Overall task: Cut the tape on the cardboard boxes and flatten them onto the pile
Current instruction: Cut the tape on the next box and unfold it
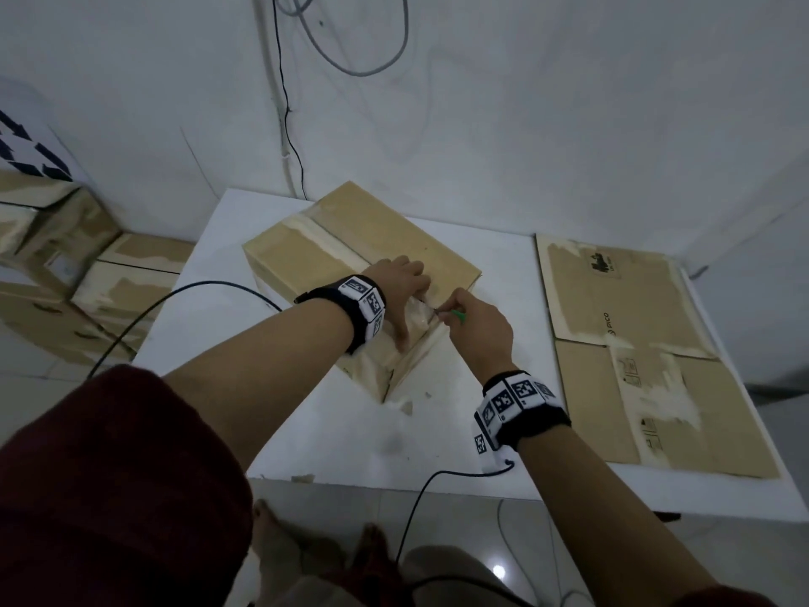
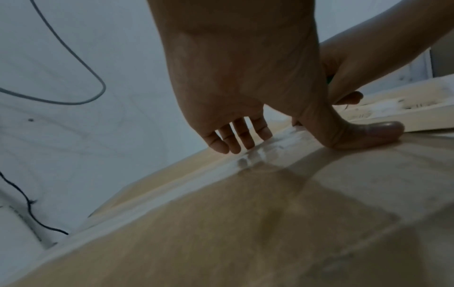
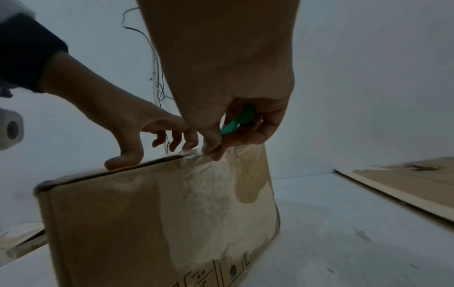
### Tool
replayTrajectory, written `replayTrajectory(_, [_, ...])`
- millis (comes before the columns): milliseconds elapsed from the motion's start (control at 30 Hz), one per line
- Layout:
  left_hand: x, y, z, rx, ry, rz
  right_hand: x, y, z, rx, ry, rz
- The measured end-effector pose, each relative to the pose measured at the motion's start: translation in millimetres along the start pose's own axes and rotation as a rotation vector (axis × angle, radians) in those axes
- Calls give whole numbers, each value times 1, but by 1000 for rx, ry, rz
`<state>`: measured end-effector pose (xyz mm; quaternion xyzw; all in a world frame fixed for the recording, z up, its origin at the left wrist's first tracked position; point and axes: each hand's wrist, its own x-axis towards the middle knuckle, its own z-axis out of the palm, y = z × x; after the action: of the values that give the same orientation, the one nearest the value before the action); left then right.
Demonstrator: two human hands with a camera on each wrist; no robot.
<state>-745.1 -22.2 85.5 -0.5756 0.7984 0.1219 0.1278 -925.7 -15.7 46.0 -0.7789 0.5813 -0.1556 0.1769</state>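
A closed cardboard box (image 1: pixel 376 238) stands on the white table (image 1: pixel 306 431), with clear tape (image 2: pixel 258 155) running along its top seam. My left hand (image 1: pixel 400 289) rests on the box top near the front edge, fingers spread and thumb (image 2: pixel 376 132) pressed flat on the cardboard. My right hand (image 1: pixel 475 319) grips a green-handled cutter (image 3: pixel 237 122), its tip at the taped top edge of the box (image 3: pixel 157 213), close beside the left fingers. The blade itself is hidden by my fingers.
Flattened cardboard (image 1: pixel 634 343) lies on the right side of the table. More boxes (image 1: pixel 65 265) are stacked on the floor to the left. Black cables (image 1: pixel 144 313) trail from both wristbands, and wires (image 1: pixel 350 59) hang on the white wall behind.
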Motion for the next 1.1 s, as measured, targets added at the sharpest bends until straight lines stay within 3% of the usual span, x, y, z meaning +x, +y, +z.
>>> replayTrajectory(133, [0, -2, 1, -113, 5, 8, 2, 0, 0, 54, -7, 26])
replayTrajectory(333, [0, -3, 3, -33, 18, 25, 4, 1, -4, 271, -91, 55])
replayTrajectory(467, [-2, -2, 5, -23, 30, 45, 4, 2, -7, 241, -130, 48])
replayTrajectory(667, [-6, 3, 4, -128, -13, 43, -18, 4, 3, 232, 6, -15])
replayTrajectory(867, [-12, 8, 11, -161, 47, 7, -23, 3, 1, 106, 53, -41])
replayTrajectory(967, [-14, 10, 12, -230, 51, 11, -27, 4, 4, 162, 75, -12])
replayTrajectory(1100, [-19, 11, 12, -357, 49, -2, -40, 4, 7, 39, 247, -119])
